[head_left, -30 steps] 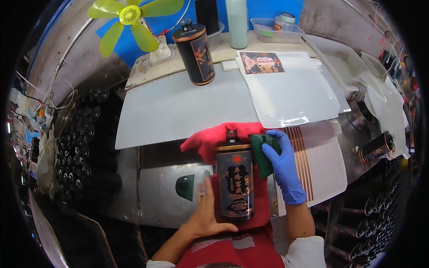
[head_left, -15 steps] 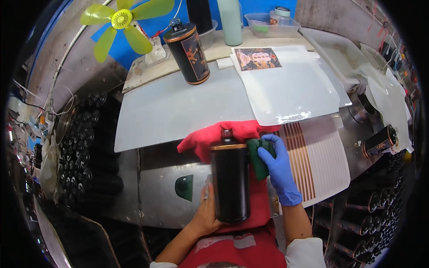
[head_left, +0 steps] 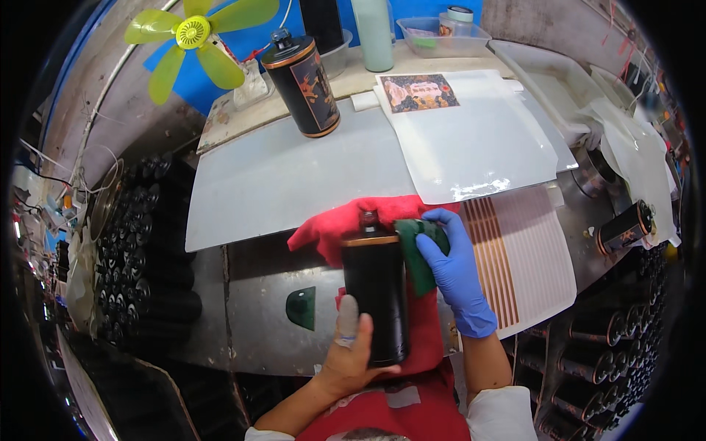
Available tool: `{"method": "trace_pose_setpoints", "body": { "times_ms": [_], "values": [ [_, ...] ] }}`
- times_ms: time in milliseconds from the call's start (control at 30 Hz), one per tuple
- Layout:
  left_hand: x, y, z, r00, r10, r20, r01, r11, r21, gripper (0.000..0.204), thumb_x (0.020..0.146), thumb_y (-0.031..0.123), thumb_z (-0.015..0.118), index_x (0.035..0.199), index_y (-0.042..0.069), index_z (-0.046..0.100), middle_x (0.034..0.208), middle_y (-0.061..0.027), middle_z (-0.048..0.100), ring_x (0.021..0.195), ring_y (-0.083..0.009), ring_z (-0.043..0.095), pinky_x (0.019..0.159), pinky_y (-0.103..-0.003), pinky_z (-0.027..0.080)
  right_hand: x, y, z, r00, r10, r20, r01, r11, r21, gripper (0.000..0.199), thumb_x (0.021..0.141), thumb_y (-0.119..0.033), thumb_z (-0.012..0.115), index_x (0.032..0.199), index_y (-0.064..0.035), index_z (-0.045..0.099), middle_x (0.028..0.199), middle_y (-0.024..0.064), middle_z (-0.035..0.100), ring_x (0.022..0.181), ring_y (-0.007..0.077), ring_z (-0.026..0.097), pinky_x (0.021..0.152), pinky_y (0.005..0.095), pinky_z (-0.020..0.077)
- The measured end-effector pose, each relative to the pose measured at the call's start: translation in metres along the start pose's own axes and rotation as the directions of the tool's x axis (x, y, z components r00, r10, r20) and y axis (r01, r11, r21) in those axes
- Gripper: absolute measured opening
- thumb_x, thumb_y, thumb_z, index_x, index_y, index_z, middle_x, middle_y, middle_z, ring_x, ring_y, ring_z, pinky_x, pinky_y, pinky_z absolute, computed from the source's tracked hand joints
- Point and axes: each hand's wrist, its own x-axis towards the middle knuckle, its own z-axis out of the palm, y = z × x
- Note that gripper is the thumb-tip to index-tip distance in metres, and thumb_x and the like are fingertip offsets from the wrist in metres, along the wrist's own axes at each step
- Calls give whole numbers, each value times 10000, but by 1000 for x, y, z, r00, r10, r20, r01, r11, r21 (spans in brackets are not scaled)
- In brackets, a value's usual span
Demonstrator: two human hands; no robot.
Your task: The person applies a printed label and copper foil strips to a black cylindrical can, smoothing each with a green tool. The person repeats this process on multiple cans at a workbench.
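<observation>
A black bottle (head_left: 373, 301) with a copper-coloured band near its top stands upright in front of me. My left hand (head_left: 353, 349) grips its lower left side and base, with a pale wrap on one finger. In a blue glove, my right hand (head_left: 454, 275) pinches a dark green cloth (head_left: 419, 257) against the bottle's upper right side. Behind and beneath the bottle is a red cloth (head_left: 331, 224). Left of the bottle, a green scraper with a rounded edge (head_left: 301, 309) lies flat on the metal table (head_left: 265, 349).
A labelled black bottle (head_left: 303, 87) stands at the back, near a yellow-green fan (head_left: 193, 33). White sheets (head_left: 478, 147) and a copper-striped sheet (head_left: 526, 257) lie to the right. Many black bottles are stacked at the left (head_left: 147, 242) and right (head_left: 588, 360). Another labelled bottle (head_left: 624, 228) lies at the right edge.
My left hand has shifted its fingers up and around the bottle's front left. The bottle looks slightly turned and blurred. The right hand keeps the green cloth at its side.
</observation>
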Motion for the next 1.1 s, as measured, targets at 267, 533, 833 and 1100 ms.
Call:
{"method": "trace_pose_setpoints", "body": {
  "times_ms": [267, 533, 833, 1100],
  "values": [
    [8, 15, -11, 988, 105, -115, -96, 993, 75, 1190, 641, 531, 746, 1416, -55, 59, 1327, -375, 301, 1249, -546, 260, 1045, -557, 177, 0, -28, 6, 999, -52, 14, 53, 997, -57, 302, 835, -65, 602, 1113, -35, 490, 1008, 40, 526, 913, 109, 522, 815, 228, 437],
    [-4, -8, -5, 995, 24, 97, -29, 998, 56, 1140, 715, 492, 706, 1389, -109, 8, 1311, -338, 364, 1200, -473, 403, 1000, -462, 338, -8, 8, 3, 999, 28, 14, -30, 989, 147, 322, 834, -96, 619, 1121, -34, 485, 1034, 78, 544, 953, 131, 530, 830, 258, 438],
    [6, -1, -12, 999, 20, 29, -18, 997, -69, 1222, 628, 436, 803, 1377, -126, 19, 1167, -280, 512, 1017, -457, 525, 937, -470, 370, -52, 21, -95, 957, 257, -137, -171, 875, 452, 214, 855, -171, 591, 1009, -32, 538, 924, 43, 570, 832, 100, 540, 755, 217, 428],
    [25, 3, 2, 985, 154, -74, -160, 984, -79, 1017, 669, 57, 775, 1387, -102, 72, 1122, -208, 563, 988, -344, 590, 879, -393, 443, -126, 48, -169, 752, -63, -656, -491, 610, -622, 369, 703, -291, 758, 647, 2, 541, 565, 43, 484, 535, 113, 451, 525, 276, 395]
  ]
}}
